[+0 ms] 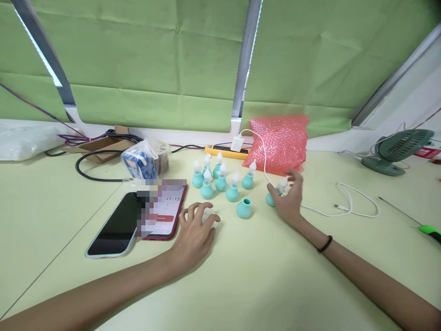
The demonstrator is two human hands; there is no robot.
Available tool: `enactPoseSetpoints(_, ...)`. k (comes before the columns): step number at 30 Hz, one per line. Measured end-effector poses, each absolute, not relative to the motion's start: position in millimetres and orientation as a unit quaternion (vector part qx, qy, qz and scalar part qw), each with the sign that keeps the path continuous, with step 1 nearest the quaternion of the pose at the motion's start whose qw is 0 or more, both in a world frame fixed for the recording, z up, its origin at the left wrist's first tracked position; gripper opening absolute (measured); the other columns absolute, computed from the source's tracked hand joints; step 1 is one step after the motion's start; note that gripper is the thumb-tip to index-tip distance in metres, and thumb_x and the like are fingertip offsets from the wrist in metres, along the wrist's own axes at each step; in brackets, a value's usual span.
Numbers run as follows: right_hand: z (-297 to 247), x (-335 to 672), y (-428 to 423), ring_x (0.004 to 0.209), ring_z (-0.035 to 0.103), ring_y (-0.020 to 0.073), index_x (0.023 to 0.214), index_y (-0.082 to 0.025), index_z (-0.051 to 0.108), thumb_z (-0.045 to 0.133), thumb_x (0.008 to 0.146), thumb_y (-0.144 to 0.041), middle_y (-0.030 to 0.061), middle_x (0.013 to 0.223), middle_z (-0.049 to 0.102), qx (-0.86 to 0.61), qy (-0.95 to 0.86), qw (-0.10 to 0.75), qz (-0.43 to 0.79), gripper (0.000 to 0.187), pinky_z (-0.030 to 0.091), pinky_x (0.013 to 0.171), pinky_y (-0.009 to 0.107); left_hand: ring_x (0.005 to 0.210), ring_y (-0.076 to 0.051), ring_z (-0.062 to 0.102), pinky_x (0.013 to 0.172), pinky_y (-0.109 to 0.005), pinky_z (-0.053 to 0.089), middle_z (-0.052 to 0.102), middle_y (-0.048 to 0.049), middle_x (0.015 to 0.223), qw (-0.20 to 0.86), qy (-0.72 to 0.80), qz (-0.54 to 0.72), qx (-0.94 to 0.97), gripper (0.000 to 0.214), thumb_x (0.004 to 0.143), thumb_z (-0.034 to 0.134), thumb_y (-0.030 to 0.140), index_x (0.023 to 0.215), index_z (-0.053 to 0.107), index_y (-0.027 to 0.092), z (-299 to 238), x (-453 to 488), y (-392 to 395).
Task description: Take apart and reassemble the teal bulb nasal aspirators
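My left hand (196, 230) has its fingers curled down over a small clear plastic tip (208, 214), mostly hidden beneath them. A turquoise nasal aspirator (271, 199) with a clear nozzle stands within the reach of my right hand (291, 197). The thumb and fingers of that hand are spread to either side of the nozzle, with a visible gap. Between my hands sits a turquoise rubber bulb (244, 209) with an open neck and no nozzle. Behind it, several assembled aspirators (232, 191) stand upright in a loose group.
Two phones (112, 225) (163, 216) lie left of my left hand. A pink bubble-wrap bag (280, 142) and yellow power strip (220, 151) are at the back. A white cable (327, 214) runs right, near a screwdriver (427, 230) and green fan (403, 145). A wrapped blue pack (139, 163) is back left.
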State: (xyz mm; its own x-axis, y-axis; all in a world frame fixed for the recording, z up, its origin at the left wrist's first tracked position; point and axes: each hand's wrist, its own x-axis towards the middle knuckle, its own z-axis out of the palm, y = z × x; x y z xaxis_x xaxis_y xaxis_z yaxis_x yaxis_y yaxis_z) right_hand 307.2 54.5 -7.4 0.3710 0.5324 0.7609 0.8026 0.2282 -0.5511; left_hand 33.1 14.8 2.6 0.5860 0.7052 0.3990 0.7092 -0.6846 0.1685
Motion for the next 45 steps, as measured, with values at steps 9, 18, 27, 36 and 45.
enactPoseSetpoints(9,-4,288,35,0.045,0.047,0.011,0.064,-0.018,0.045,0.037,0.084,-0.034,-0.0012,0.05,0.052,-0.559,-0.614,0.556,-0.034,0.026,0.035,0.047,0.023,0.1,-0.026,0.033,0.075,-0.04,0.028,0.044,-0.0085,0.108,-0.058,-0.346,-0.273,-0.896,0.016,0.08,0.041,0.02,0.095,0.048,0.019,15,30,7)
enactPoseSetpoints(18,-1,209,-37,0.043,0.04,0.0128,0.057,-0.017,0.045,0.04,0.066,-0.006,0.0,0.047,0.049,-0.4,-0.876,0.198,-0.184,0.016,0.018,0.046,0.027,0.061,-0.016,0.039,0.059,-0.031,0.021,0.046,-0.0009,0.056,-0.036,-0.14,-0.265,-0.953,0.033,0.075,0.043,0.045,0.065,0.047,0.014,14,29,3)
enactPoseSetpoints(27,-2,209,-39,0.046,0.039,0.0144,0.055,-0.018,0.043,0.039,0.053,-0.009,0.0012,0.048,0.048,-0.39,-0.881,0.199,-0.179,0.01,0.018,0.047,0.028,0.059,-0.015,0.037,0.061,-0.033,0.026,0.049,-0.0028,0.057,0.005,-0.082,-0.173,-0.982,0.056,0.088,0.005,0.045,0.064,0.046,0.014,15,31,4)
enactPoseSetpoints(36,4,207,-39,0.045,0.038,0.0131,0.056,-0.018,0.044,0.041,0.066,-0.026,0.0004,0.049,0.047,-0.397,-0.884,0.218,-0.115,0.014,0.022,0.045,0.028,0.056,-0.015,0.039,0.059,-0.029,0.034,0.046,-0.0029,0.06,-0.162,-0.105,-0.149,-0.97,0.049,0.088,0.002,0.038,0.067,0.041,0.017,13,28,6)
enactPoseSetpoints(45,6,205,-43,0.043,0.038,0.012,0.05,-0.017,0.046,0.042,0.074,-0.036,0.0,0.043,0.045,-0.332,-0.895,0.262,-0.138,0.031,0.023,0.045,0.027,0.06,-0.014,0.041,0.057,-0.027,0.037,0.048,-0.0036,0.064,-0.109,-0.197,-0.237,-0.945,0.032,0.088,0.021,0.025,0.074,0.048,0.014,17,29,11)
